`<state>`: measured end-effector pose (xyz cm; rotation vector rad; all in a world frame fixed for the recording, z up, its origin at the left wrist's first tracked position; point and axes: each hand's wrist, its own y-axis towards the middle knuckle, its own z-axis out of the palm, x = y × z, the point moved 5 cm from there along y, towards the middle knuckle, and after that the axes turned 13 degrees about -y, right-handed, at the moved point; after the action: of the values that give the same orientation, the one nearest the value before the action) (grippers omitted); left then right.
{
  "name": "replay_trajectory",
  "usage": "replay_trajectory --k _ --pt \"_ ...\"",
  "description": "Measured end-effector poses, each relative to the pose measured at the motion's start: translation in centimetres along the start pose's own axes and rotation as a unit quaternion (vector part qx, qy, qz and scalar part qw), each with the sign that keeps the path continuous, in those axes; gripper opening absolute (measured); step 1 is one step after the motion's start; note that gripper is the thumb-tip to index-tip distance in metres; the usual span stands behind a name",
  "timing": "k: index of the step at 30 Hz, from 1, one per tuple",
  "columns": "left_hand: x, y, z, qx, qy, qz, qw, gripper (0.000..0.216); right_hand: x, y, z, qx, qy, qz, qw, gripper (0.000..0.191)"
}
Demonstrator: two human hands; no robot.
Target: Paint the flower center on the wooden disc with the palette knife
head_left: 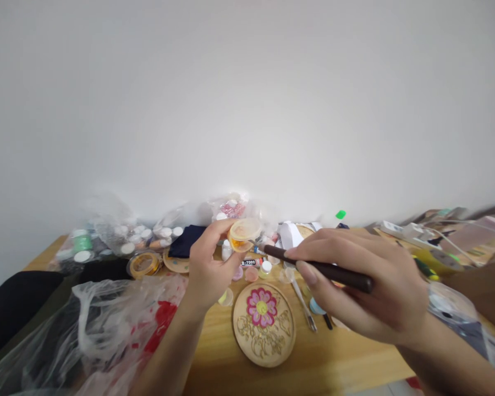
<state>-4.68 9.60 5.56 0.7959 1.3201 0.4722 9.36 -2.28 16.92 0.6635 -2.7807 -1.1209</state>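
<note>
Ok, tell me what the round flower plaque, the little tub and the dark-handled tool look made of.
Flower plaque: probably wood, matte, from its pale tan face. Tub: likely translucent plastic, smooth, since yellow-orange shows through its side. Tool handle: wood or plastic, dark brown with a soft sheen; I cannot tell which.

Disc (265,324): was pale tan; carried a pink-petalled flower (262,307), yellow-centred, and golden-brown scrollwork (264,342). Jar (238,245), beyond disc: showed orange-yellow contents. Tool (330,270), beyond and right of disc: was plain dark brown. Table (214,366), beneath disc: was honey-toned, wood-grained.
</note>
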Motion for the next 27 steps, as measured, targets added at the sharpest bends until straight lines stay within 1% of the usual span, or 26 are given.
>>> replay_trajectory --k 3,8,10,17,25,27 --pt "0.19 -0.08 0.01 0.002 -0.009 -0.001 1.000 0.029 -0.02 -0.02 -0.02 -0.010 0.008 -0.002 1.000 0.009" --pt "0.26 -0.14 0.05 0.004 -0.011 0.008 1.000 0.029 -0.04 0.06 0.15 -0.002 0.011 -0.004 1.000 0.010" --pt "0.24 -0.13 0.08 0.005 -0.013 0.008 1.000 0.028 -0.04 0.06 0.11 -0.008 0.010 -0.006 1.000 0.010" --pt "0.20 -0.11 0.07 0.003 -0.005 0.000 1.000 0.026 -0.09 0.03 0.06 -0.008 0.017 -0.007 1.000 0.009" --pt "0.64 -0.36 0.07 -0.001 -0.024 -0.007 1.000 0.028 -0.14 -0.04 0.06 -0.009 0.012 0.003 1.000 0.011" --pt "0.55 -0.35 0.10 -0.002 -0.022 -0.005 1.000 0.028 -0.14 -0.14 0.09 -0.018 0.019 -0.001 1.000 0.010"
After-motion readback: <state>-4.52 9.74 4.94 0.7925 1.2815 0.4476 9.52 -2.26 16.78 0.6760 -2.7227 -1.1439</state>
